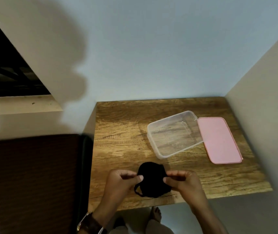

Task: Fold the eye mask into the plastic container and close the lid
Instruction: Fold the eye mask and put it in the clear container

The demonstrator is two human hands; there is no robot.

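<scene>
A black eye mask (151, 179) lies near the front edge of the wooden table (121, 132), with a strap loop showing at its lower left. My left hand (123, 181) pinches the mask's left side and my right hand (183, 181) pinches its right side. Behind the mask stands a clear plastic container (173, 134), open and with nothing in it. Its pink lid (219, 141) lies flat on the table, touching the container's right side.
The table sits in a corner, with a wall behind and another close on the right. A dark brown panel (30, 174) stands left of the table. My bare foot (156, 215) shows below the front edge.
</scene>
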